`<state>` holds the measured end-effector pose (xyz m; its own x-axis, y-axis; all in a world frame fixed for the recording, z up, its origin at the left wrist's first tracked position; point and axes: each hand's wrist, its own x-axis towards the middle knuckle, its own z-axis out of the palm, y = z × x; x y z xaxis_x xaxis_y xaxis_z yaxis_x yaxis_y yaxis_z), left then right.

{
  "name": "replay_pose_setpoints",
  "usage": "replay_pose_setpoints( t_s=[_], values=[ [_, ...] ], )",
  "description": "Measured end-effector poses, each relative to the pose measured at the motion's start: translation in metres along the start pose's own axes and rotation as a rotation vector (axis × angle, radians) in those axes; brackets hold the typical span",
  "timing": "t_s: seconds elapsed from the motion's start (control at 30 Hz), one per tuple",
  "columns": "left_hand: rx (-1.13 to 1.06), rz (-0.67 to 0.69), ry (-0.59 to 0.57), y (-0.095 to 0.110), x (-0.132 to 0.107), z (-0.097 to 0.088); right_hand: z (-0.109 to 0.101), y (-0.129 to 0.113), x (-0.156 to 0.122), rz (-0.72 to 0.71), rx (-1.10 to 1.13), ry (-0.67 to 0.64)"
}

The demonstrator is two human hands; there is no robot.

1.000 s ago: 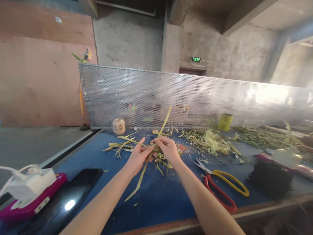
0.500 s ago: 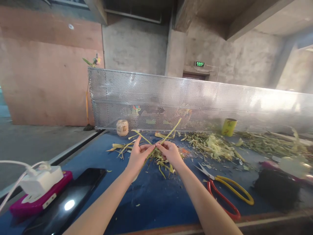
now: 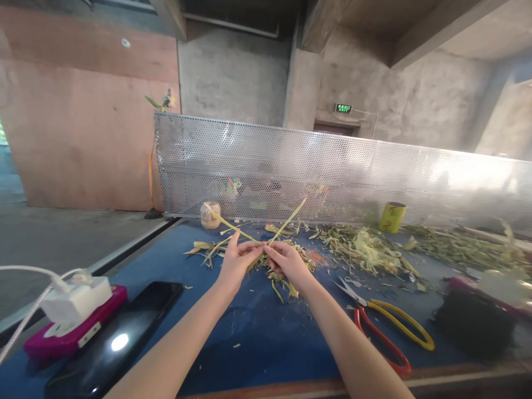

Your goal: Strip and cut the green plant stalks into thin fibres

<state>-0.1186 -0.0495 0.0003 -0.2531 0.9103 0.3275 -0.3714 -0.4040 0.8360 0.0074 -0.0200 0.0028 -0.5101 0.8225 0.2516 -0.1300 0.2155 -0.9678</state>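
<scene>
Over the middle of the blue table (image 3: 233,354), my left hand (image 3: 236,263) and my right hand (image 3: 288,263) meet fingertip to fingertip. Both pinch strips of pale green plant leaf. One leaf strip (image 3: 290,220) sticks up to the right from the pinch, and another strip (image 3: 228,223) slants up to the left past my left thumb. Exactly where the strips cross is hidden by my fingers. Beneath the hands lies a pile of leaf scraps (image 3: 282,285).
Scissors (image 3: 361,302) with red and yellow handles lie right of my forearm. A phone (image 3: 124,332) and a magenta power strip (image 3: 62,341) sit at left. A twine roll (image 3: 210,215), leaf heaps (image 3: 366,249) and a yellow-green cylinder (image 3: 392,217) stand before a perforated metal screen (image 3: 257,149).
The left strip now reaches farther up and left, in front of the twine roll. Both hands stay pinched together. The whole view has shifted slightly.
</scene>
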Motion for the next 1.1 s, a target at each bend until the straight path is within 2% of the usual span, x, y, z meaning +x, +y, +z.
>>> replay_pose_setpoints(
  t_s=[0.17, 0.3, 0.43, 0.57, 0.67, 0.77, 0.93, 1.1],
  values=[
    [-0.016, -0.047, 0.061, 0.0018, -0.0009, 0.0009, 0.0014, 0.002, 0.002, 0.005, 0.073, 0.019],
    [-0.029, -0.044, 0.022, 0.0039, -0.001, 0.0002, 0.0024, 0.0022, 0.0037, 0.044, 0.187, -0.007],
    [-0.056, -0.044, -0.006, 0.004, -0.0011, -0.0003, 0.0029, 0.001, 0.0027, 0.061, 0.191, -0.014],
    [-0.051, -0.052, -0.014, 0.0021, -0.0019, -0.0004, 0.0023, 0.0023, 0.0018, 0.052, 0.102, 0.013],
    [-0.043, -0.033, -0.01, 0.0017, -0.0015, -0.0008, 0.0019, 0.0027, 0.0016, -0.023, -0.061, 0.04],
    [-0.018, -0.001, 0.019, 0.0038, -0.0004, -0.0018, 0.0031, -0.0001, 0.0001, -0.091, -0.184, 0.008],
    [0.101, 0.029, -0.003, 0.0081, 0.0005, -0.0039, 0.0033, -0.0016, -0.0009, -0.079, -0.24, -0.039],
    [0.242, -0.01, -0.07, 0.007, -0.001, -0.0046, -0.0049, 0.0032, 0.0053, -0.115, -0.243, 0.129]
  ],
)
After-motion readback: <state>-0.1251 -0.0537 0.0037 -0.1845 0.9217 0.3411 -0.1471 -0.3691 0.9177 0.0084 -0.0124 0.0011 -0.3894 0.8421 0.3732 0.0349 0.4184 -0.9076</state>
